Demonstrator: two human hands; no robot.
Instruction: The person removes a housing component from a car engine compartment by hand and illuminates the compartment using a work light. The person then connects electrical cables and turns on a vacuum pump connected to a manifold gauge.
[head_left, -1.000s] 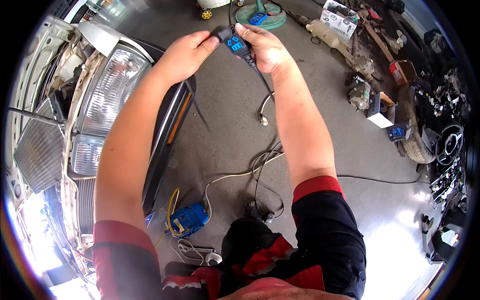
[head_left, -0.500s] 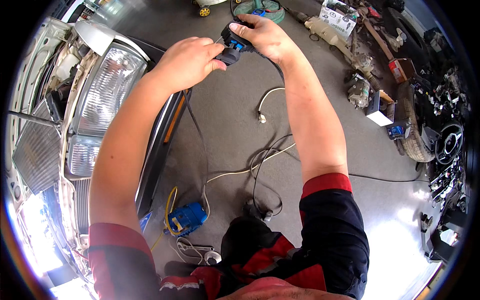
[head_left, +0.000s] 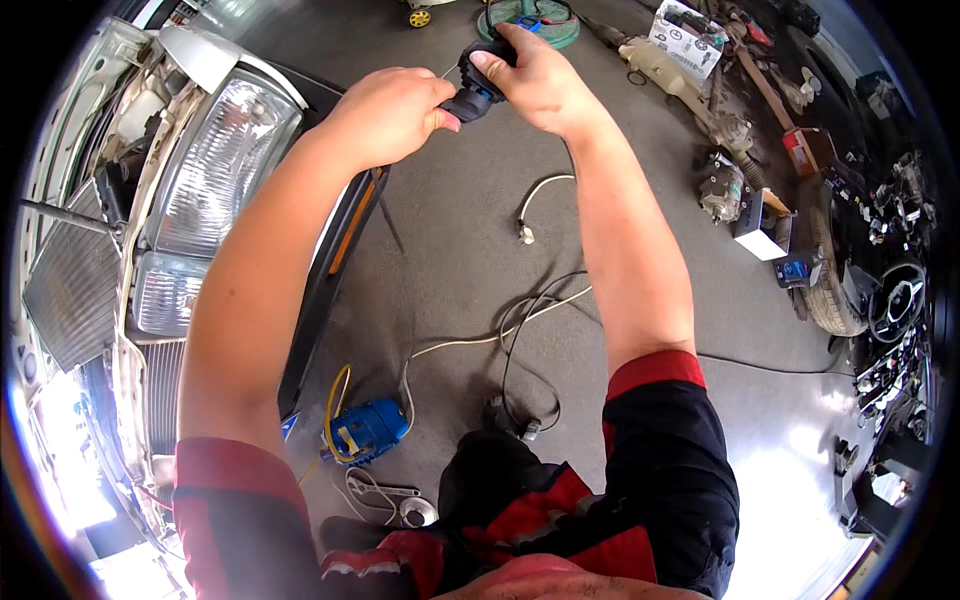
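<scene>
Out ahead at the top of the view, both my hands hold one black plastic device with blue parts (head_left: pixel 474 102); its exact kind cannot be made out. My left hand (head_left: pixel 388 112) pinches its lower left end between thumb and fingers. Around its upper right side, my right hand (head_left: pixel 538 82) is closed, with the thumb lying on top. Part of the device is hidden behind the right fingers. Both arms are stretched forward over the floor, beside the car's front end.
On the left stands a car front with a large headlight (head_left: pixel 222 165) and a dark bumper (head_left: pixel 310 320). A blue motor-like unit (head_left: pixel 370 430) and a white cord (head_left: pixel 455 346) lie on the floor. Car parts, a white box (head_left: pixel 686 40) and a tyre (head_left: pixel 830 270) line the right side.
The device has turned in my hands, so less of its blue shows. It has shifted slightly to the right, and both hands still grip it.
</scene>
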